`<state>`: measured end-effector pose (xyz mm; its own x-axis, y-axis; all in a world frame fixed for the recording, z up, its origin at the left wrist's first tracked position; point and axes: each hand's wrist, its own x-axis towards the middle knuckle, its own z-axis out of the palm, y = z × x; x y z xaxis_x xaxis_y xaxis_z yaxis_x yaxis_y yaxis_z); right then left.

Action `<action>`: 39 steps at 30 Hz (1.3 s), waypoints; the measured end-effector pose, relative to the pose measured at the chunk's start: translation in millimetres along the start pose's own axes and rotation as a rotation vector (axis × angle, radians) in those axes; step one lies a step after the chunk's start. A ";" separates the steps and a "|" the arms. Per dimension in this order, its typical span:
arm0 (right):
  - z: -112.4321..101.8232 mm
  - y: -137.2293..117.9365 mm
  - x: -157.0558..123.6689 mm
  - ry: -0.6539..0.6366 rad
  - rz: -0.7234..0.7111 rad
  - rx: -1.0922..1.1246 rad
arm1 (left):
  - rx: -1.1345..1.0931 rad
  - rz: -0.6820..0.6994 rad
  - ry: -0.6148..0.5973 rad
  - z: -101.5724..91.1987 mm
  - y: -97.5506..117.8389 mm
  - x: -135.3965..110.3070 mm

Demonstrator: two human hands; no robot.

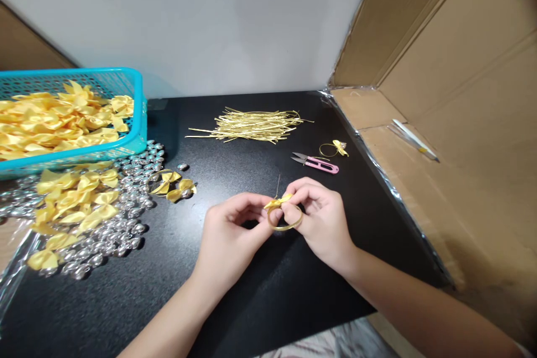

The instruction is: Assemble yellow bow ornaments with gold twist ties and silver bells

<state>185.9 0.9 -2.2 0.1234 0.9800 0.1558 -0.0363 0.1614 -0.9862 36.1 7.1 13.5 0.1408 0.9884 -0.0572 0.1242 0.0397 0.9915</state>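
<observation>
A small yellow ribbon bow (278, 201) is pinched between the fingertips of both hands, above the middle of the black table. My left hand (239, 224) grips its left side, and my right hand (321, 215) closes on its right side. From the bow hangs a loop of gold cord (285, 229), passing by my right thumb. A thin cord end sticks up above the fingers. The fingertips partly cover the bow, so its middle and any knot are hidden.
Pink thread snips (321, 165) lie right, near a finished-looking bow with cord (339, 148). Gold cords (255, 125) are piled at the back. Left are a turquoise basket (140, 106) of bows, loose bows (79, 196), silver beads (98, 249), and a white pen-like tool (415, 139) lies far right on cardboard.
</observation>
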 end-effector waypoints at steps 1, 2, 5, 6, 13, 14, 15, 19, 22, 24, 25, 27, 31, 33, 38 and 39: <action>0.3 -0.4 0.1 0.003 0.000 -0.003 | 0.034 0.021 0.003 -0.2 -0.4 0.0; 0.6 -0.8 0.2 0.006 -0.003 -0.005 | 0.059 0.034 0.005 -0.3 -0.8 0.2; 1.4 -1.7 -0.1 0.008 -0.018 -0.015 | 0.093 0.050 -0.001 -0.1 -1.3 0.7; 1.5 -1.8 -0.4 0.007 -0.023 -0.016 | 0.100 0.059 -0.002 -0.1 -1.2 0.8; 1.9 -1.3 -1.6 -0.002 -0.043 -0.036 | 0.161 0.121 0.019 -0.9 -0.6 -0.6; 2.2 -1.2 -1.6 -0.003 -0.046 -0.044 | 0.160 0.118 0.021 -0.9 -0.8 -0.8; 2.5 -1.2 -1.6 -0.003 -0.049 -0.051 | 0.156 0.109 0.025 -0.8 -1.1 -0.9; 3.8 -0.9 -1.8 -0.002 -0.044 -0.044 | 0.106 0.049 0.031 -0.6 -1.8 -0.5; 5.4 0.2 -2.5 0.025 0.001 0.018 | 0.064 -0.001 0.023 -0.5 -1.9 -0.2; 6.7 1.0 -3.2 0.037 0.038 0.074 | 0.047 -0.029 0.017 -0.3 -1.5 -0.1; 7.2 1.2 -3.4 0.034 0.049 0.096 | 0.042 -0.039 0.015 -0.5 -1.0 0.0; 6.9 0.9 -2.9 0.001 0.053 0.109 | 0.044 -0.050 0.010 -2.2 1.2 0.5; -1.8 -2.9 5.4 -0.137 0.047 0.163 | 0.102 -0.094 -0.043 -13.7 9.8 1.7; -8.6 -5.5 13.2 -0.180 0.087 0.219 | 0.128 -0.136 -0.084 -21.9 13.9 1.9; -17.0 -7.5 25.8 -0.316 0.504 -0.197 | 0.133 -0.213 -0.124 -34.3 15.5 1.6; -16.1 -6.6 25.4 -0.369 0.544 -0.272 | 0.130 -0.230 -0.136 -34.8 14.6 1.3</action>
<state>205.2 22.9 7.4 -0.1879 0.8962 -0.4018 0.2575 -0.3498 -0.9007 3.9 14.1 31.9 0.2241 0.9265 -0.3022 0.2912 0.2323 0.9280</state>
